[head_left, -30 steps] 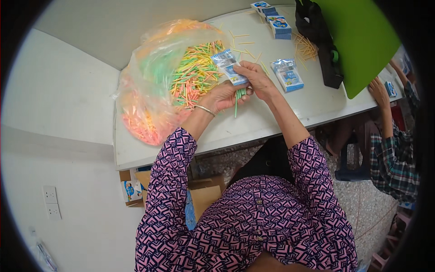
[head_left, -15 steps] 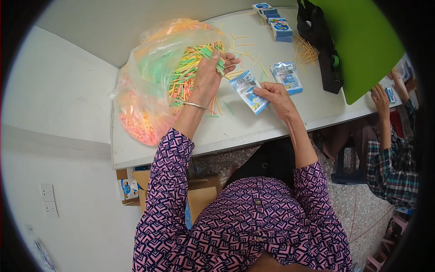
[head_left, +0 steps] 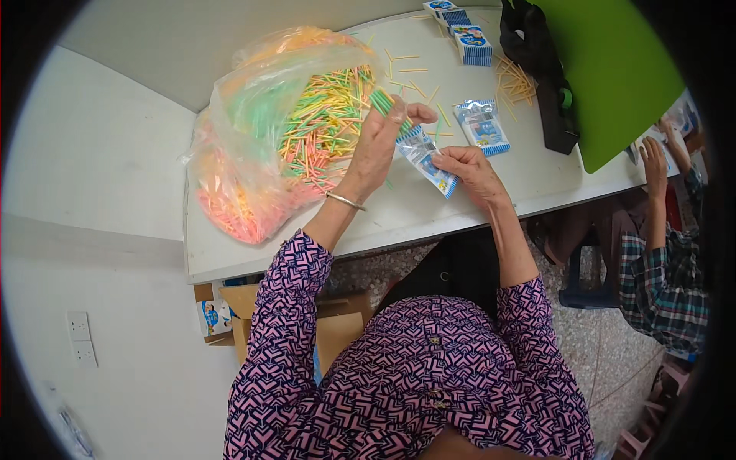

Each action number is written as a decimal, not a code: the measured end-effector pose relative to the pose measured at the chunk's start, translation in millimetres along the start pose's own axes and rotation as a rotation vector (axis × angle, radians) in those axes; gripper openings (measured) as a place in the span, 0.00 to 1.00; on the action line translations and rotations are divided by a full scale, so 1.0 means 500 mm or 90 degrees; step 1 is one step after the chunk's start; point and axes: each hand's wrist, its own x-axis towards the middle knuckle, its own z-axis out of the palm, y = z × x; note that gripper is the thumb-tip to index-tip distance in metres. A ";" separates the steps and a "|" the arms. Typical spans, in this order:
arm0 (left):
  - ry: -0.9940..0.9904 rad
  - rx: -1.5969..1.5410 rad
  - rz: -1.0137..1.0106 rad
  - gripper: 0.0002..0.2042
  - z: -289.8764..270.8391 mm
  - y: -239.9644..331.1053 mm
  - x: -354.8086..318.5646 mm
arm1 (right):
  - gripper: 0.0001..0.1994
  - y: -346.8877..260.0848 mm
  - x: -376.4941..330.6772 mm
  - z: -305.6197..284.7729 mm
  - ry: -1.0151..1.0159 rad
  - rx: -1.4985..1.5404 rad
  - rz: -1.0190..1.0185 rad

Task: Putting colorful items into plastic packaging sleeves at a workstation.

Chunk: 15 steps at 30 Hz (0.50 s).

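My left hand (head_left: pixel 378 143) pinches a small bundle of thin coloured sticks (head_left: pixel 384 102), mostly green, at the top end of a small packet. That blue-and-white striped packet (head_left: pixel 430 162) is gripped at its lower right part between the thumb and fingers of my right hand (head_left: pixel 472 173). The bundle's lower ends meet the packet's upper edge; whether they are inside it I cannot tell. Left of my hands lies a large clear plastic bag (head_left: pixel 253 115), open toward me, with a heap of pink, yellow and green sticks (head_left: pixel 326 115) spilling from it.
More packets (head_left: pixel 483 126) lie just beyond my right hand, and stacked packets (head_left: pixel 470 44) stand at the back. Loose yellow sticks (head_left: pixel 515 80) lie near a black holder (head_left: pixel 556 115) beside a green panel (head_left: pixel 613 69). At right, another person's hand (head_left: pixel 654 165) rests at the table.
My left hand has moved right and down, away from the heap, bringing the stick bundle to the packet's top. My right hand keeps the packet in nearly the same place.
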 end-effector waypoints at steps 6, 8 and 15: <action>-0.076 0.043 -0.068 0.14 -0.019 -0.027 -0.029 | 0.11 0.010 -0.013 0.003 0.020 0.012 -0.008; -0.109 0.091 -0.068 0.14 -0.025 -0.026 -0.036 | 0.11 0.014 -0.016 0.004 0.042 -0.015 -0.020; -0.124 0.299 -0.044 0.16 -0.035 -0.002 -0.038 | 0.07 0.000 -0.018 0.005 0.046 -0.033 -0.039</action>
